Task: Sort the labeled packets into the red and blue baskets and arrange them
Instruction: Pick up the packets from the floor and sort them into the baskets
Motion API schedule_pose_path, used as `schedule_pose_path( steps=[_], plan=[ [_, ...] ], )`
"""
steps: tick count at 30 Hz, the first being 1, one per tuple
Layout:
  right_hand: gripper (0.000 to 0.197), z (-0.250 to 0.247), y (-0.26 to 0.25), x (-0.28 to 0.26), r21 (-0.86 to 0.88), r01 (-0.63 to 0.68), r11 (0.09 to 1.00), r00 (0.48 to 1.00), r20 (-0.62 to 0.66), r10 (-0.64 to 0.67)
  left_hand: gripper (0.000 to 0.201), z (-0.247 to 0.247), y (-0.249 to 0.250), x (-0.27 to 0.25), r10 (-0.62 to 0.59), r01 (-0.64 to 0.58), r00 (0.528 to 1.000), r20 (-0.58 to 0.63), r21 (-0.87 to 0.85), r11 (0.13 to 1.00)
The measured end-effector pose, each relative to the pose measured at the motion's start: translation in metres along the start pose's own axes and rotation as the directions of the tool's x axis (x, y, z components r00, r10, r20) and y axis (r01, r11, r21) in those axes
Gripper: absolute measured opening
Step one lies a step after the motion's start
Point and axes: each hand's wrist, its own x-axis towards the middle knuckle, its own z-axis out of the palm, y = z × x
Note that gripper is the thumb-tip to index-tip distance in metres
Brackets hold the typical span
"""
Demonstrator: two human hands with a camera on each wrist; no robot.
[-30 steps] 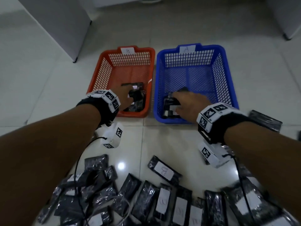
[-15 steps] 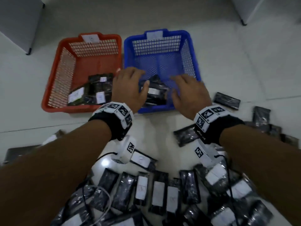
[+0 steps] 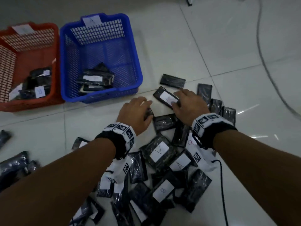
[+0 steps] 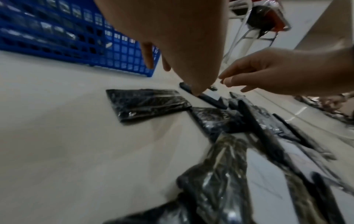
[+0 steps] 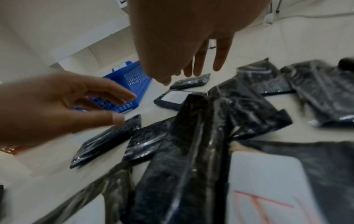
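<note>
The red basket [image 3: 32, 103] sits at the far left and the blue basket [image 3: 104, 97] beside it. Each holds a few black packets with white labels [image 3: 37, 85] [image 3: 96, 79]. Many more packets [image 3: 159, 154] lie heaped on the floor to the right of the blue basket. My left hand [image 3: 146, 106] hovers open over a plain black packet [image 4: 145, 103], fingers pointing down. My right hand [image 3: 175, 98] is open too, with its thumb at a labelled packet [image 3: 166, 97] that lies flat on the tiles [image 5: 172, 98]. Neither hand holds anything.
A grey cable [image 3: 267, 62] curves across the floor at the right. More packets [image 3: 13, 163] lie at the left edge. A furniture leg [image 3: 189, 2] stands at the top. Bare tiles stretch in front of the baskets.
Both hands have left the baskets and come back to the floor pile right of the blue basket. The head view has swung right, so the baskets now sit at the left.
</note>
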Motion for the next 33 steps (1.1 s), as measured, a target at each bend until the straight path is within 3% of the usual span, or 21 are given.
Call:
schedule_pose_path(
  steps=[2,5,10,14,18,22,24,26,28,30,31,33],
  plan=[
    [0.038,0.009,-0.007,0.007,0.053,0.000,0.999,1.000,-0.005,0.000,0.057,0.007,-0.009,-0.007,-0.085,0.083,0.989,0.117,0.028,0.996],
    [0.042,0.022,-0.017,0.022,0.121,-0.050,0.991,0.998,0.034,0.047,0.065,0.006,-0.019,-0.014,-0.152,0.142,0.971,0.184,0.066,0.988],
    [0.055,0.039,-0.022,0.030,0.093,-0.181,0.979,0.978,0.123,0.170,0.071,0.001,-0.018,-0.011,-0.156,0.130,0.957,0.244,0.122,0.984],
    [0.038,0.042,-0.026,0.026,0.119,-0.179,0.977,0.978,0.129,0.164,0.086,0.000,-0.014,-0.009,-0.219,0.182,0.935,0.279,0.154,0.971],
    [0.027,0.038,-0.026,0.019,0.144,-0.177,0.974,0.977,0.143,0.156,0.060,0.005,-0.008,-0.007,-0.214,0.214,0.942,0.260,0.028,0.976],
    [0.027,0.029,-0.028,0.018,0.219,-0.151,0.964,0.987,0.083,0.136,0.060,0.005,-0.007,-0.017,-0.337,0.384,0.908,0.249,-0.172,0.907],
    [0.030,0.023,-0.031,0.020,0.291,-0.120,0.949,0.993,0.045,0.111,0.063,-0.003,-0.009,-0.016,-0.398,0.472,0.876,0.273,-0.316,0.823],
    [0.031,0.016,-0.038,0.023,0.361,-0.076,0.929,0.997,0.022,0.073,0.046,-0.019,-0.012,-0.010,-0.409,0.543,0.839,0.359,-0.508,0.668],
    [0.028,0.006,-0.048,0.025,0.414,0.004,0.910,1.000,-0.017,0.003,0.028,-0.044,-0.015,-0.007,-0.384,0.630,0.772,0.506,-0.686,0.363],
    [0.027,-0.004,-0.061,0.028,0.456,0.076,0.887,0.997,-0.064,-0.052,0.027,-0.072,-0.023,-0.008,-0.268,0.661,0.729,0.629,-0.750,0.037],
    [0.029,-0.010,-0.068,0.029,0.462,0.101,0.881,0.994,-0.087,-0.069,0.030,-0.084,-0.029,-0.011,-0.226,0.663,0.719,0.658,-0.746,-0.064],
    [0.039,-0.019,-0.084,0.032,0.445,0.132,0.886,0.989,-0.118,-0.088,0.037,-0.103,-0.045,-0.018,-0.249,0.663,0.704,0.665,-0.741,-0.106]
  ],
)
